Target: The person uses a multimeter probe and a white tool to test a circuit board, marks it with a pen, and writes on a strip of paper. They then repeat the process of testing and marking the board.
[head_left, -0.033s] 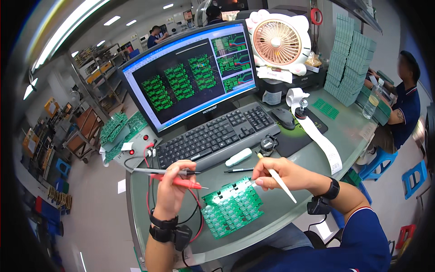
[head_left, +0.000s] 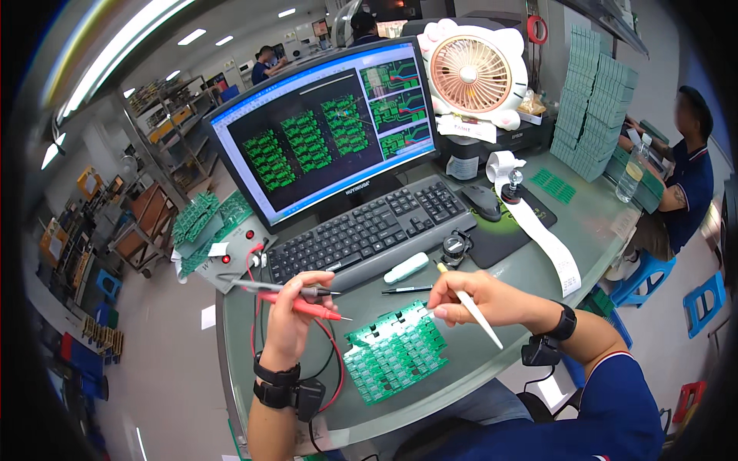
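Note:
My left hand is closed round two test probes: a red probe with a thin metal tip, and a grey-black probe above it. Their tips point right, over the far left corner of a green circuit board panel. Rows of small parts cover this panel, which lies on the table between my hands. In my right hand, closed fingers hold a slim white pen-like stick slanting down to the right. Those fingertips are at the panel's far right corner; whether they touch it, I cannot tell.
Beyond the panel are a black pen, a white-green marker, a keyboard and a monitor. A paper strip curls across the right side. Stacked boards rise behind; a person sits at right.

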`<move>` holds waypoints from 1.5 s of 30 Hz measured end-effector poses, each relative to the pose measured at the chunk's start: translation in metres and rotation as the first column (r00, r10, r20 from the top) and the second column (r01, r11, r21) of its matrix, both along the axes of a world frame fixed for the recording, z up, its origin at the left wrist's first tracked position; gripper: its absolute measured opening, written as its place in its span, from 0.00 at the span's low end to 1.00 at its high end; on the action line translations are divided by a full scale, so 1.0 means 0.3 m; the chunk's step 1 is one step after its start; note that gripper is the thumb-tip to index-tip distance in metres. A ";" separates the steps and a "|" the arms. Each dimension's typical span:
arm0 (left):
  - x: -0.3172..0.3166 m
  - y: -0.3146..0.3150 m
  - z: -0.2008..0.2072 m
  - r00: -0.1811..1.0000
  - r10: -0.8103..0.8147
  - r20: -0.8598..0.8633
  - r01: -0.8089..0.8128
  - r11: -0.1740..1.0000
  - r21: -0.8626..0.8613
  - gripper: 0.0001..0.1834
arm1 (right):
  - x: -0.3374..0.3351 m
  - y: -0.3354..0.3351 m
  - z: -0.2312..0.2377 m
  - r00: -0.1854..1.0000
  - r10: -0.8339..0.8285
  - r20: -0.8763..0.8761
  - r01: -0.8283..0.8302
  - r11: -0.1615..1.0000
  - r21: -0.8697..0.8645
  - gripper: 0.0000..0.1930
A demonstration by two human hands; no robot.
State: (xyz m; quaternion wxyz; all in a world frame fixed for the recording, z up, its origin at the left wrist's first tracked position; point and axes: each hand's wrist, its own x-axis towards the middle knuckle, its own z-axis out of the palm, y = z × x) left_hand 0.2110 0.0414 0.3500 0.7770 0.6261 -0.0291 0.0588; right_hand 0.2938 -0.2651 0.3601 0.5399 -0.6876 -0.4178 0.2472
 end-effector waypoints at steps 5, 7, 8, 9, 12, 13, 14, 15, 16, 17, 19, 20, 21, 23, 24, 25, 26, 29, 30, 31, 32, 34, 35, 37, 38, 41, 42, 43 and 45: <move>0.044 0.037 -0.076 0.984 0.154 0.092 -0.179 0.864 0.471 0.25 | -0.064 0.012 -0.010 0.944 0.052 0.327 -0.072 0.996 0.050 0.11; 0.054 0.037 -0.091 0.990 0.139 -0.021 -0.110 0.856 0.505 0.26 | -0.083 0.020 -0.023 0.931 0.056 0.359 -0.083 0.995 0.060 0.10; 0.058 0.045 -0.111 0.990 0.138 -0.015 -0.108 0.832 0.544 0.26 | -0.094 0.025 -0.024 0.910 0.062 0.409 -0.100 0.992 0.073 0.10; 0.059 0.042 -0.102 0.990 0.138 -0.009 -0.111 0.831 0.545 0.26 | -0.099 0.027 -0.024 0.887 0.065 0.458 -0.115 0.990 0.082 0.10; 0.063 0.040 -0.079 0.991 0.127 0.041 -0.130 0.865 0.485 0.26 | -0.108 0.034 -0.022 0.868 0.090 0.488 -0.145 0.986 0.077 0.10; 0.065 0.044 -0.086 0.990 0.131 0.044 -0.136 0.864 0.484 0.26 | -0.112 0.039 -0.021 0.854 0.109 0.509 -0.166 0.984 0.067 0.09; 0.070 0.050 -0.096 0.988 0.142 0.062 -0.154 0.867 0.473 0.26 | -0.119 0.043 -0.019 0.851 0.117 0.512 -0.179 0.981 0.073 0.09; 0.071 0.050 -0.102 0.986 0.149 0.078 -0.168 0.871 0.462 0.26 | -0.123 0.047 -0.018 0.851 0.118 0.512 -0.179 0.981 0.071 0.09; 0.068 0.047 -0.104 0.986 0.149 0.078 -0.169 0.872 0.460 0.26 | -0.128 0.053 -0.018 0.829 0.123 0.546 -0.184 0.981 0.060 0.09; 0.065 0.042 -0.100 0.988 0.152 0.006 -0.136 0.863 0.486 0.26 | -0.132 0.057 -0.017 0.805 0.128 0.579 -0.190 0.981 0.048 0.08; 0.067 0.041 -0.100 0.986 0.155 -0.069 -0.099 0.855 0.510 0.26 | -0.137 0.062 -0.025 0.803 0.126 0.583 -0.192 0.980 0.052 0.08; 0.071 0.047 -0.102 0.991 0.135 -0.002 -0.115 0.850 0.515 0.26 | -0.140 0.062 -0.027 0.800 0.124 0.587 -0.194 0.979 0.057 0.08; 0.071 0.054 -0.103 0.991 0.116 0.067 -0.134 0.845 0.518 0.26 | -0.142 0.064 -0.026 0.799 0.126 0.589 -0.195 0.979 0.055 0.08; 0.071 0.057 -0.110 0.981 0.148 0.125 -0.192 0.834 0.517 0.26 | -0.148 0.066 -0.022 0.785 0.149 0.601 -0.211 0.977 0.033 0.08; 0.072 0.058 -0.118 0.989 0.137 0.056 -0.147 0.853 0.501 0.26 | -0.150 0.066 -0.021 0.784 0.149 0.602 -0.210 0.977 0.031 0.08; 0.072 0.057 -0.121 0.992 0.122 -0.012 -0.101 0.870 0.482 0.26 | -0.151 0.066 -0.021 0.773 0.150 0.617 -0.214 0.976 0.030 0.08; 0.068 0.053 -0.122 0.993 0.120 -0.004 -0.098 0.831 0.547 0.27 | -0.153 0.066 -0.021 0.761 0.149 0.631 -0.216 0.976 0.030 0.08; 0.066 0.055 -0.106 0.984 0.153 0.095 -0.178 0.900 0.397 0.25 | -0.154 0.063 -0.016 0.744 0.140 0.654 -0.220 0.975 0.041 0.08; 0.060 0.050 -0.097 0.978 0.184 0.094 -0.205 0.919 0.337 0.26 | -0.150 0.063 -0.018 0.744 0.134 0.654 -0.210 0.977 0.039 0.08; 0.061 0.060 -0.095 0.980 0.177 0.087 -0.196 0.924 0.328 0.26 | -0.144 0.062 -0.020 0.752 0.118 0.649 -0.209 0.976 0.064 0.08; 0.061 0.062 -0.095 0.976 0.188 0.109 -0.213 0.930 0.299 0.26 | -0.139 0.058 -0.019 0.759 0.101 0.643 -0.206 0.974 0.090 0.08; 0.062 0.042 -0.083 0.973 0.192 0.127 -0.220 0.939 0.266 0.27 | -0.122 0.045 -0.003 0.791 0.080 0.607 -0.165 0.983 0.086 0.08; 0.057 0.029 -0.068 0.965 0.251 0.074 -0.261 0.947 0.185 0.26 | -0.110 0.037 0.007 0.819 0.063 0.571 -0.133 0.988 0.083 0.08; 0.051 0.018 -0.055 0.954 0.298 0.016 -0.298 0.948 0.108 0.25 | -0.077 0.021 0.011 0.855 0.022 0.517 -0.101 0.987 0.124 0.08; 0.046 0.030 -0.056 0.969 0.245 0.030 -0.247 0.968 0.050 0.24 | -0.064 0.010 0.015 0.867 -0.007 0.498 -0.067 0.989 0.130 0.08; 0.030 0.010 -0.041 0.971 0.237 0.042 -0.236 0.971 -0.035 0.22 | -0.029 -0.012 0.020 0.932 -0.056 0.357 0.005 0.990 0.141 0.10; 0.023 0.003 -0.037 0.975 0.217 0.038 -0.216 0.976 -0.029 0.22 | -0.023 -0.019 0.016 0.954 -0.076 0.289 0.038 0.990 0.136 0.11; 0.017 -0.005 -0.030 0.980 0.198 0.033 -0.197 0.980 -0.024 0.21 | -0.019 -0.024 0.012 0.971 -0.096 0.217 0.069 0.989 0.129 0.12; 0.002 -0.023 -0.006 0.982 0.183 0.034 -0.181 0.982 -0.051 0.20 | -0.014 -0.010 0.030 0.977 -0.119 0.177 0.103 0.990 0.098 0.13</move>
